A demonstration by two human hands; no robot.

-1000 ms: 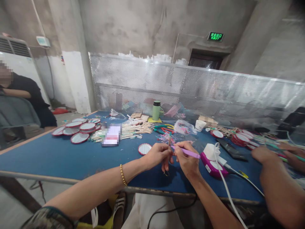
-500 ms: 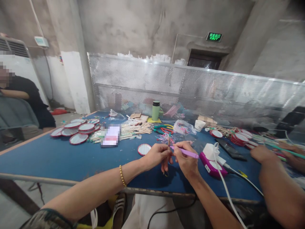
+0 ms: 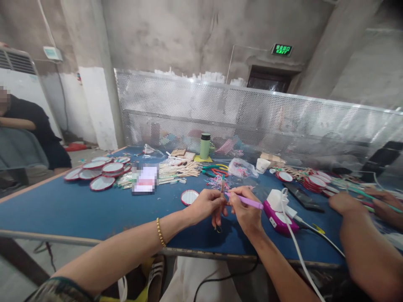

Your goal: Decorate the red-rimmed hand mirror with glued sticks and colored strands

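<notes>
My left hand (image 3: 211, 205) pinches a thin flat wooden stick (image 3: 222, 184) with a teal tip, held upright above the table's front part. A small dark loop hangs below those fingers. Closed around a purple pen-like tool (image 3: 248, 202), my right hand (image 3: 247, 212) brings its tip against or very near the stick; whether it touches I cannot tell. A round red-rimmed white disc (image 3: 189, 197) lies just behind my left hand. Beyond both hands is a tangle of small pink, white and blue strands (image 3: 218, 181).
Red-rimmed discs (image 3: 102, 183) pile at the left, beside a phone (image 3: 145, 179) and many wooden sticks (image 3: 181, 168). A green bottle (image 3: 205, 146) and paper cup (image 3: 262, 165) stand behind. At right are a purple power strip (image 3: 281, 220) with cables and a co-worker's hands (image 3: 348, 203).
My hands keep nearly the same pose, with the stick and the purple tool still in them. The whole view has shifted slightly.
</notes>
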